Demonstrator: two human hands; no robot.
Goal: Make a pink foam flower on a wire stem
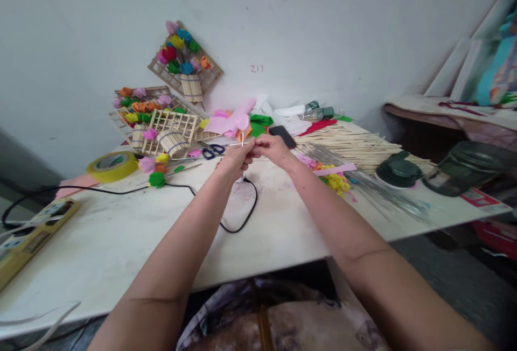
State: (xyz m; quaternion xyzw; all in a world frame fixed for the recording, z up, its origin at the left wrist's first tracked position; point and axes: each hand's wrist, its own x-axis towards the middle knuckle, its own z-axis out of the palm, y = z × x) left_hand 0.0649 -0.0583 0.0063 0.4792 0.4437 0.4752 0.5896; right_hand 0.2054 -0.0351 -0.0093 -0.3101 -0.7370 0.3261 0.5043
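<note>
Both bare forearms are reaching out over the middle of the table, and the hands are meeting at their ends. The left hand [236,161] is pinching a thin white stick [242,144] upright between thumb and forefinger. The right hand [274,149] is closing narrow fingertips on the same stick from the other side, with the other fingers curled in. A pale pink paper petal shape [239,121] is showing just above the stick's top. I cannot tell whether it is sitting on the stick or lying behind it. By my judgement this is fine fingertip work at the stick's tip, and any further handling is calling for a light, steady pinch and small turns.

A bare white wall [323,28] is closing off the room behind. The long white table [121,232] is carrying clutter along its far edge:

- a broad bundle of thin pale wooden sticks [347,146], lying to the right
- wooden lattice frames filled with coloured paper flowers [169,127], leaning at the left, one of them against the wall
- a yellow power strip [36,227], lying at the near left
- a black cable [242,216], looping under the hands
- a roll of yellow tape [112,165], a black phone [283,137] and blue-handled scissors [213,151], lying near the hands
</note>
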